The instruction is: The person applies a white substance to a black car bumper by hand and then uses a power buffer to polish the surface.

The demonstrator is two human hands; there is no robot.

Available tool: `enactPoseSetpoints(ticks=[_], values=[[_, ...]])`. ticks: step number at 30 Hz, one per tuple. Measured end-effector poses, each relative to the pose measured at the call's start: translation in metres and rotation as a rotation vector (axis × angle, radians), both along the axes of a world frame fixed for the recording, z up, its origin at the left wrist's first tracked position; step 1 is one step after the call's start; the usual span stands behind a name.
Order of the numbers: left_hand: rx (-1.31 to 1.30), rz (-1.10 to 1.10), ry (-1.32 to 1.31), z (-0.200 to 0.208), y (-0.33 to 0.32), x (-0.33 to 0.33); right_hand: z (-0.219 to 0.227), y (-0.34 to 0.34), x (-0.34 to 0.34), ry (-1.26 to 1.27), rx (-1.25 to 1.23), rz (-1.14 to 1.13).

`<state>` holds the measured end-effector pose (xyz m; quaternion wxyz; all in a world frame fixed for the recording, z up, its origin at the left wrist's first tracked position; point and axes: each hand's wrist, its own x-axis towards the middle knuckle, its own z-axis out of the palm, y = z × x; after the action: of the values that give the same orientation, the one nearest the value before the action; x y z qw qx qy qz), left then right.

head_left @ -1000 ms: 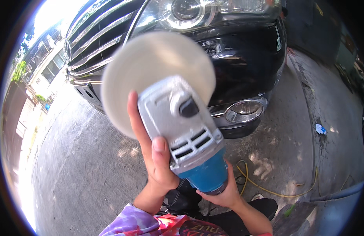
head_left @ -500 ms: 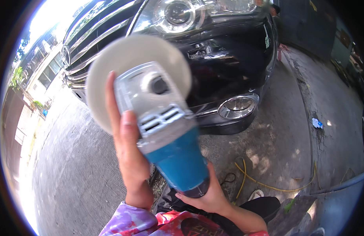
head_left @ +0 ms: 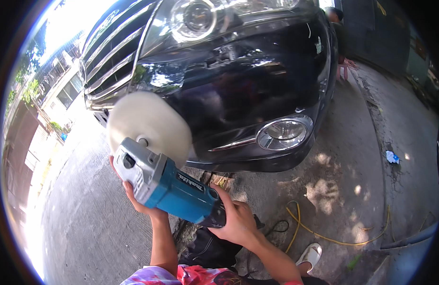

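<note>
A blue and silver polisher [head_left: 174, 183] with a wide off-white round pad [head_left: 150, 121] is held in front of the car's black bumper [head_left: 243, 102]. My left hand [head_left: 136, 197] supports the silver head from its left and underside; part of its fingers is hidden behind it. Wrapped round the dark rear end of the body is my right hand [head_left: 236, 216]. The pad faces the bumper's left part below the grille and looks blurred; whether it touches the paint I cannot tell.
Above the bumper are the headlight [head_left: 198, 19] and the grille [head_left: 117, 47]; a fog light [head_left: 283, 133] sits low at right. A yellow hose [head_left: 324, 236] and a thin black cord [head_left: 278, 227] lie on the concrete near my sandalled foot [head_left: 310, 255]. Another person [head_left: 335, 16] is beyond the car.
The polisher has moved down and toward the left, and turned so its body slants more sideways. Its pad now faces the bumper, lower than before. Both hands keep hold.
</note>
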<state>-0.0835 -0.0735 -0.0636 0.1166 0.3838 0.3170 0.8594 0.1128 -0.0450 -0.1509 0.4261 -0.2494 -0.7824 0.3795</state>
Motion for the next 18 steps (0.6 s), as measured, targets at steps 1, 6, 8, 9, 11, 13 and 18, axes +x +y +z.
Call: enactPoseSetpoints(ticks=[1, 6, 8, 9, 11, 13, 18], values=[[0.010, 0.015, 0.007, -0.005, 0.002, 0.007, -0.008, 0.005, 0.008, -0.032, 0.011, -0.045], [-0.080, -0.027, 0.233, -0.008, 0.017, 0.047, -0.018, 0.029, 0.060, 0.157, -0.140, 0.016], [-0.107, 0.027, 0.352, 0.002, 0.035, 0.093, -0.040, 0.044, 0.072, 0.279, -0.190, 0.046], [-0.115, 0.045, 0.410, 0.005, 0.043, 0.113, -0.049, 0.049, 0.077, 0.298, -0.208, 0.047], [-0.148, 0.028, 0.577, 0.014, 0.055, 0.142, -0.064, 0.058, 0.080, 0.416, -0.153, 0.004], [-0.177, -0.013, 0.753, 0.021, 0.064, 0.158, -0.079, 0.064, 0.077, 0.491, -0.153, -0.021], [-0.214, -0.022, 1.125, 0.030, 0.083, 0.170, -0.120, 0.080, 0.040, 0.655, -0.290, 0.039]])
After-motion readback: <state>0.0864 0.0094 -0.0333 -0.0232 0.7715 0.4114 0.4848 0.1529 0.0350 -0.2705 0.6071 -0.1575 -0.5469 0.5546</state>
